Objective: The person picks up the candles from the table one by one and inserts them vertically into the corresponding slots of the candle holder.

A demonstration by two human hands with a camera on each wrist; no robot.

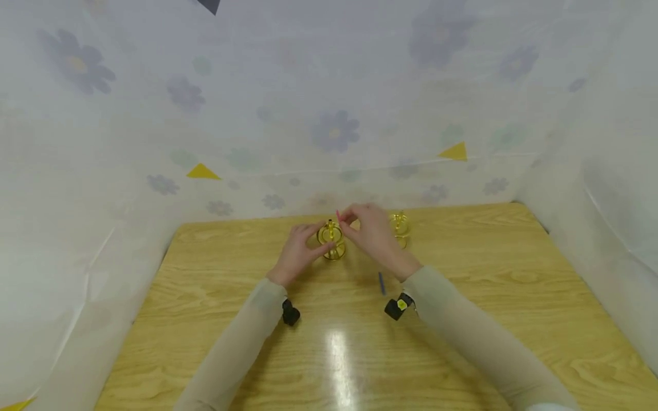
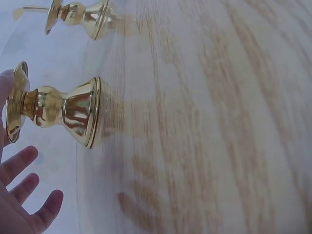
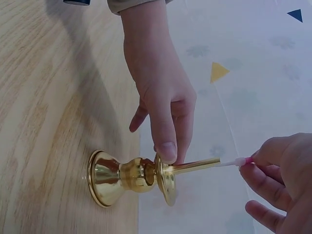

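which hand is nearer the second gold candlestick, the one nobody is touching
Right. The right hand is just beside the second candlestick, pinching a small pink-tipped candle. The left hand is farther off, touching the other candlestick.

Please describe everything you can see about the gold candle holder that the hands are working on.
The gold candle holder looks like shiny polished brass. It has a flared round base, a narrow waist, a flat drip plate and a thin tube on top. It stands upright on the wooden table, left of a second holder. The left hand rests its thumb on the plate; the right hand pinches a pink candle at the tube's mouth.
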